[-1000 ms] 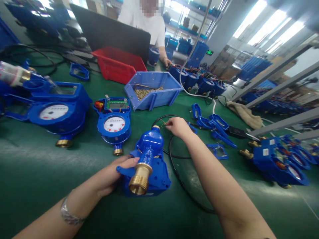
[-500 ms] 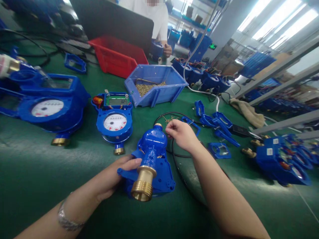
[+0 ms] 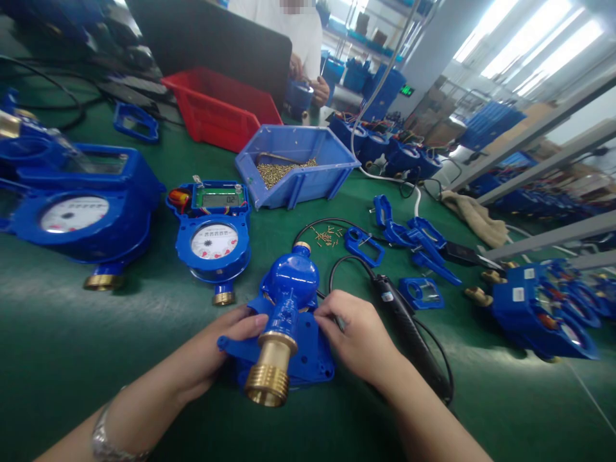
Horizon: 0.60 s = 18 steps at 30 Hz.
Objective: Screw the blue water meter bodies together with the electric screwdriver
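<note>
A blue water meter (image 3: 289, 285) lies upside down on the green mat, its brass threaded end (image 3: 267, 377) pointing at me. My left hand (image 3: 212, 350) grips the meter's blue base plate on the left side. On the plate's right side my right hand (image 3: 359, 337) rests with its fingertips pinched together; what they hold is too small to make out. A black electric screwdriver (image 3: 409, 327) with a cable lies just right of that hand. Small brass screws (image 3: 326, 236) are scattered on the mat beyond the meter.
A blue bin (image 3: 337, 168) of brass screws and a red bin (image 3: 216, 109) stand behind. Face-up meters lie at the left (image 3: 214, 237) (image 3: 77, 205) and others at the right (image 3: 539, 308). Blue plastic parts (image 3: 414, 244) lie to the right. A person (image 3: 298, 38) works across the table.
My right hand has come back from the loose screws to the meter's right side, fingers pinched. The screwdriver, earlier hidden under my arm, now shows. The left hand keeps its hold.
</note>
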Motion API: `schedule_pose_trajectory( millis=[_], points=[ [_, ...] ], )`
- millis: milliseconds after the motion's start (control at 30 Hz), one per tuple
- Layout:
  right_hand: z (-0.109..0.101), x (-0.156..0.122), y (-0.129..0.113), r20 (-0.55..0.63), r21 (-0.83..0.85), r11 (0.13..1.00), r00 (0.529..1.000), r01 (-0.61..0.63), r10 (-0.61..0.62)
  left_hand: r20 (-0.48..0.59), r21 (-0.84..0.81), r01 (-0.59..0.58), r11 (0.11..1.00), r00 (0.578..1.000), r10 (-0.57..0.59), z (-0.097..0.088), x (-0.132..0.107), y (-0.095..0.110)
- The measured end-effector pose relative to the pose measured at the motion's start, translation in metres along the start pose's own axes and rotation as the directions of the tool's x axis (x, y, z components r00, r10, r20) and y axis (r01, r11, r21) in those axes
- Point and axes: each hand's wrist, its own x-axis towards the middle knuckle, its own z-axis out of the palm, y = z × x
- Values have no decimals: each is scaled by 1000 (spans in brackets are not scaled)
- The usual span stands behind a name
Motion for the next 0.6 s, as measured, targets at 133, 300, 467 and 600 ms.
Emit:
schedule_pose_trajectory(
  millis=[133, 300, 467, 600],
  points=[
    [-25, 19, 9, 149, -40, 999, 989, -16, 22, -4, -3, -5, 1000, 1000, 5, 1, 1, 0],
    [-39, 79, 63, -145, -264, 909, 945, -324, 294, 24, -28, -4, 1000, 1000, 5, 1, 0, 0],
    [-30, 112, 97, -138, -386, 815, 901, -431, 411, 22, -62, 6, 998, 1000, -5, 1, -1, 1],
    [-25, 112, 97, -122, -456, 774, 892, -440, 435, 16, -51, -2, 999, 1000, 3, 1, -1, 2]
  ],
)
